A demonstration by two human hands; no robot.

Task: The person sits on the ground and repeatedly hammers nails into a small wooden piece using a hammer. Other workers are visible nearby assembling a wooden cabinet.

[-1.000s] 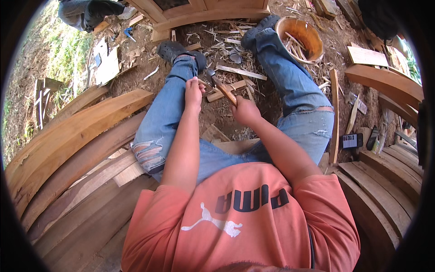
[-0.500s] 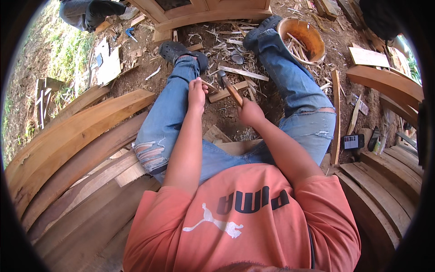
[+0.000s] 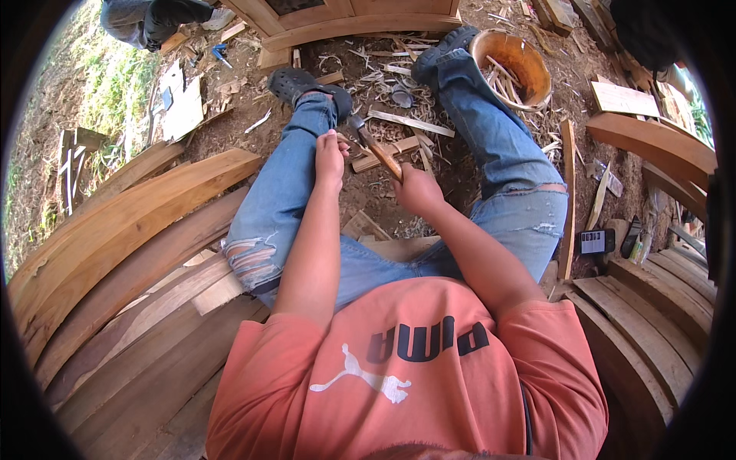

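My right hand [image 3: 419, 190] is wrapped round the wooden handle of a hammer [image 3: 381, 158]. The dark hammer head points up and left, close beside the fingers of my left hand [image 3: 331, 159]. Those fingers are pinched on a thin wooden stick [image 3: 346, 143], partly hidden by the hammer and too small to make out fully. My left forearm lies along my left thigh. Below the hammer, a short wood block [image 3: 386, 153] lies on the dirt between my feet among shavings.
A yellowish bucket [image 3: 539, 74] with wood scraps stands by my right foot. A wooden panelled frame [image 3: 360, 24] is ahead. Curved planks [image 3: 146, 203] are stacked at left, more boards [image 3: 636, 314] at right. A phone [image 3: 596, 241] lies at right. Someone's leg [image 3: 157, 23] shows far left.
The hammer has swung left, its head now beside my left fingers, and my right hand has shifted slightly left with it. My left hand has barely moved.
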